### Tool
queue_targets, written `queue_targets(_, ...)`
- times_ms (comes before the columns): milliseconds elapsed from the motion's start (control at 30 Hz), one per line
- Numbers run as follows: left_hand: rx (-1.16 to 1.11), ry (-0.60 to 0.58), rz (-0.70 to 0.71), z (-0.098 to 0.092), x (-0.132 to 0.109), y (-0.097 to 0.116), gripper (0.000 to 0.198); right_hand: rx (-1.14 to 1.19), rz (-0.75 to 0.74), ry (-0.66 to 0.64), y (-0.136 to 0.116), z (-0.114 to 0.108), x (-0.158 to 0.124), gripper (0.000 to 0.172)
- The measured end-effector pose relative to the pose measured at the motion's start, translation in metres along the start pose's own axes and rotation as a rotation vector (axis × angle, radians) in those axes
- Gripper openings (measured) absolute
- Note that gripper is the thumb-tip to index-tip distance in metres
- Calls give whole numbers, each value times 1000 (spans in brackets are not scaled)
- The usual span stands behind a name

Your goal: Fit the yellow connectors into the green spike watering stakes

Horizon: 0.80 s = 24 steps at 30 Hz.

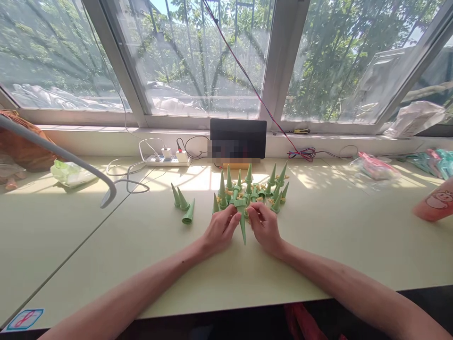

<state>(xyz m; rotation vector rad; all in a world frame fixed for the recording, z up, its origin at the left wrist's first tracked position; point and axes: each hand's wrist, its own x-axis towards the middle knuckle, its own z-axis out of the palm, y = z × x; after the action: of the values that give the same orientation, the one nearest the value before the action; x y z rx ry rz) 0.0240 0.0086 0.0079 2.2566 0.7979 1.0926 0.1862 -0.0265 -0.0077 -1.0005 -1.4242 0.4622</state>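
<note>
My left hand (221,226) is closed around the collar of a green plant-watering spike (242,229), whose tip points down toward me. Close against its right side is my right hand (265,226), fingers pinched together; what they hold, if anything, is hidden. Just beyond my hands stand several more green spikes (249,174), points up, many with small yellow valves (278,200) at their sides. To the left, two plain green cones (183,200) stand upright and another cone (188,212) lies on its side, its open end facing me.
A dark screen (244,134) on a stand is at the back by the windows. Left of it sit a power strip (166,160) and white cables. A grey curved arm (71,158) reaches in from the left. Plastic bags (377,167) and a pink cup (435,203) occupy the right.
</note>
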Motion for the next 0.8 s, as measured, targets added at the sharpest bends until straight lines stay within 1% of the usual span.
queue_targets(133, -52, -37, -5, 0, 0, -2, 32, 16, 53, -36, 4, 0, -2, 28)
queue_targets(400, -57, -114, -38, 0, 0, -6, 26, 6, 45, -35, 5, -1, -3, 29)
queue_targets(667, -90, -102, -13, 0, 1, -6, 22, 4, 60, -37, 1, -2, -4, 31)
queue_targets(800, -101, -81, 5, 0, 0, -5, 23, 20, 74, -43, 0, -3, -3, 33)
